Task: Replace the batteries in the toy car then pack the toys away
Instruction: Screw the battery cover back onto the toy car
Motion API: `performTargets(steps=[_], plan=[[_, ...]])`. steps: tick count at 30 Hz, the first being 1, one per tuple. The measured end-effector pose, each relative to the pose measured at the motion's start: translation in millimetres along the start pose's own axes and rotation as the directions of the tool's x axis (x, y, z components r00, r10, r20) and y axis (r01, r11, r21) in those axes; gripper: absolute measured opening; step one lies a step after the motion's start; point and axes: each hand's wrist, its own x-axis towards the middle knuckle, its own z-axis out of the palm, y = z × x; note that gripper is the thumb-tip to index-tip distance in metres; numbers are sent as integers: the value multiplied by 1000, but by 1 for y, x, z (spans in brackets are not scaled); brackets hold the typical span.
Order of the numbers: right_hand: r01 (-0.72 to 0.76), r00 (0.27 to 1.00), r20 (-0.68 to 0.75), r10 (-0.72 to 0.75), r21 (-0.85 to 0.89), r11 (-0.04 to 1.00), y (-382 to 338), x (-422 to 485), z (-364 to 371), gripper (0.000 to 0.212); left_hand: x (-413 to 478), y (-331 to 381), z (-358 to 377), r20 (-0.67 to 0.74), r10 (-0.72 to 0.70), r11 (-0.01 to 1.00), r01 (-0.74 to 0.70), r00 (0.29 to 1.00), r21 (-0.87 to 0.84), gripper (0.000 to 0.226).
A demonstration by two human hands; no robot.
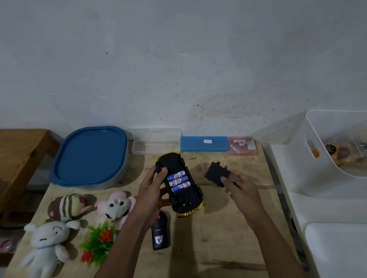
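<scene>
At frame centre our left hand (153,188) grips the upturned yellow-and-black toy car (178,185) with three blue-white batteries (178,181) showing, while our right hand (239,186) pinches its black rectangular plastic cover (216,173).

We read "ABC" on the batteries (178,181) in the toy car (179,185). Remote control (160,235): "27MHz" above an unreadable emblem.

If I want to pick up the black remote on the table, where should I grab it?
Probably grab the remote around its middle, fingers on its two long sides, coming down from above. It lies flat on the table, long and narrow. Its right side is open; the left hand's forearm hangs close over its left side.
</scene>
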Motion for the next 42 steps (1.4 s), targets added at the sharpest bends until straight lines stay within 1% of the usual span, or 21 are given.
performTargets(steps=[2, 4, 6, 9, 12, 19, 27, 31, 36, 39, 42], plan=[[87, 988, 123, -92, 46, 995, -26, -11, 7, 25, -2, 3, 2, 14, 11, 1000, -11, 1000, 29, 33], [156, 964, 207, -165, 56, 986, -46, -21, 16, 25, -5, 7, 5, 38, 26, 998, -28, 999, 58, 32], [227, 941, 264, -212, -27, 973, -55, -27, 25, 22, -8, 9, 6, 70, 37, 995, -43, 997, 90, 32], [297, 914, 333, -232, -160, 941, -59, -31, 33, 21, -14, 11, 6, 112, 47, 988, -62, 993, 139, 32], [312, 899, 369, -236, -162, 936, -59, -34, 36, 22, -20, 15, 6, 139, 45, 986, -67, 989, 155, 31], [320, 887, 396, -238, -156, 934, -52, -33, 36, 23, -27, 16, 4, 128, 50, 986, -69, 990, 151, 29], [331, 886, 390, -252, -149, 932, -50, -35, 37, 22, -29, 16, 4, 129, 58, 986, -77, 990, 149, 31], [352, 891, 371, -262, -199, 915, -46, -34, 38, 24, -30, 15, 4, 124, 56, 989, -72, 991, 132, 32], [444, 879, 332, -343, -307, 841, -40, -33, 38, 26, -30, 16, 4, 125, 59, 988, -76, 990, 132, 32], [426, 888, 308, -341, -272, 863, -34, -31, 40, 26, -30, 16, 6, 124, 53, 990, -69, 991, 122, 32], [374, 906, 294, -306, -212, 903, -30, -34, 42, 27, -30, 15, 7, 124, 47, 991, -62, 991, 117, 32]])
